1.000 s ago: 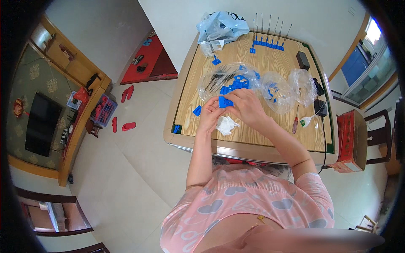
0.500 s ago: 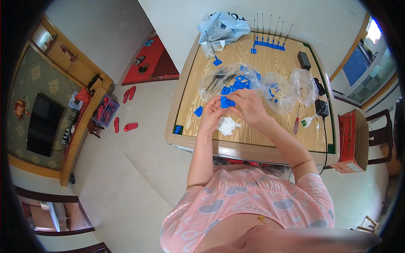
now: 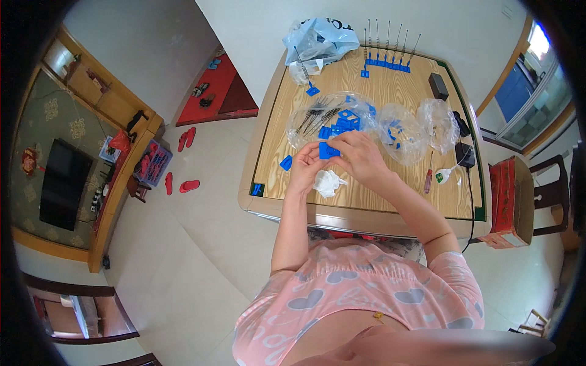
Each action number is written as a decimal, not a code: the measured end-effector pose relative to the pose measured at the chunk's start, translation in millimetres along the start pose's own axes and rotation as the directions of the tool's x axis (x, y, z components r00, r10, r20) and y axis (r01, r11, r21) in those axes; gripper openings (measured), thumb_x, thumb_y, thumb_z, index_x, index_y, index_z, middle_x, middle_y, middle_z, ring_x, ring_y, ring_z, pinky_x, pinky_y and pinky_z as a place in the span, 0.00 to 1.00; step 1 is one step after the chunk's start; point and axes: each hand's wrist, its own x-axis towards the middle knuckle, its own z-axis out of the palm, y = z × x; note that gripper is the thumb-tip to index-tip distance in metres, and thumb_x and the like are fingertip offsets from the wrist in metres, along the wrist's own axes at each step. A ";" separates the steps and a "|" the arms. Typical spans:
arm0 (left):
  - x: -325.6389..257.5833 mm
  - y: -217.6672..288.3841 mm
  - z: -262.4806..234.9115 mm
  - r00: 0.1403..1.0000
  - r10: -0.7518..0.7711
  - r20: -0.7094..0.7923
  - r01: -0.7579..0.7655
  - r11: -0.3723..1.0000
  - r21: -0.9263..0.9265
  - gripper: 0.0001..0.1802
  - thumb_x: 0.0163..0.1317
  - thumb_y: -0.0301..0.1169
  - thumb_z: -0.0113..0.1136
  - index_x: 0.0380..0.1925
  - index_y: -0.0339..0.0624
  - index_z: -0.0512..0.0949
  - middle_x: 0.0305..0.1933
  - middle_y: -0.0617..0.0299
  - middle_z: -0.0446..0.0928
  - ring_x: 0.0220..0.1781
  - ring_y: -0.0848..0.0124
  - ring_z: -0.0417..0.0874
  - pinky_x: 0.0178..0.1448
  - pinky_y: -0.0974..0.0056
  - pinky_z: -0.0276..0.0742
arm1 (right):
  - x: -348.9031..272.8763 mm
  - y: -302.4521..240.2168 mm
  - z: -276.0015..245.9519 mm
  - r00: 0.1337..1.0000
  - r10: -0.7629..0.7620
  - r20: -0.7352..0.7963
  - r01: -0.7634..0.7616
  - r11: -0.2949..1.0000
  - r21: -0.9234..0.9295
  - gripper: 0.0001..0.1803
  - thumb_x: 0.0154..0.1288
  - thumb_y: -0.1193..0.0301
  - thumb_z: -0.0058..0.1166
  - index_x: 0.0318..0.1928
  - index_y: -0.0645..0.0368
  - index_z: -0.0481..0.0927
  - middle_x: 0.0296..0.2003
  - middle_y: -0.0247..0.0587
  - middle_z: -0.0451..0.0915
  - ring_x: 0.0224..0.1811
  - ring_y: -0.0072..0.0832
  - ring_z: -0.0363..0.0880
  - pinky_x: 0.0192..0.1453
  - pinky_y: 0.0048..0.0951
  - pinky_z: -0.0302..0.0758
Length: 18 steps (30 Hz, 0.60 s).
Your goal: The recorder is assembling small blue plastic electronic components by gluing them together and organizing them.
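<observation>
Above the near edge of the wooden table (image 3: 366, 201), the left hand (image 3: 305, 166) and the right hand (image 3: 361, 157) meet, both with fingers closed on one small blue plastic piece (image 3: 328, 150) pinched between them. A crumpled white wad (image 3: 327, 182) lies on the table just below the hands. Clear plastic bags of blue parts and metal springs (image 3: 332, 116) sit just beyond them toward the table's middle.

Clear plastic bags (image 3: 342, 119) on table (image 3: 390, 207); dark wall screen (image 3: 61, 183)
</observation>
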 end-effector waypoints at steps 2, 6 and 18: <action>-0.2 1.6 2.0 1.000 -0.014 -0.009 0.015 0.999 0.046 0.20 0.50 0.12 0.54 0.45 0.34 0.70 0.41 0.55 0.77 0.42 0.71 0.80 0.47 0.67 0.79 | -1.6 1.7 0.6 1.000 -0.007 -0.010 0.007 1.000 0.005 0.20 0.45 0.68 0.59 0.42 0.56 0.76 0.35 0.37 0.74 0.40 0.33 0.72 0.47 0.35 0.64; 0.0 -0.5 0.6 1.000 -0.009 -0.015 0.010 0.999 0.050 0.20 0.50 0.12 0.54 0.45 0.34 0.71 0.41 0.55 0.77 0.42 0.71 0.79 0.46 0.68 0.79 | -2.8 3.1 1.5 1.000 -0.013 -0.016 0.013 1.000 0.008 0.19 0.45 0.68 0.59 0.42 0.57 0.76 0.36 0.37 0.74 0.40 0.34 0.72 0.48 0.35 0.64; -1.4 2.9 7.7 1.000 -0.002 -0.023 0.004 0.997 0.075 0.19 0.50 0.14 0.56 0.45 0.34 0.71 0.41 0.55 0.77 0.42 0.71 0.79 0.46 0.69 0.78 | -4.3 1.7 -1.8 1.000 0.007 -0.010 -0.007 1.000 0.011 0.20 0.46 0.67 0.59 0.43 0.56 0.76 0.36 0.37 0.74 0.41 0.34 0.71 0.48 0.35 0.64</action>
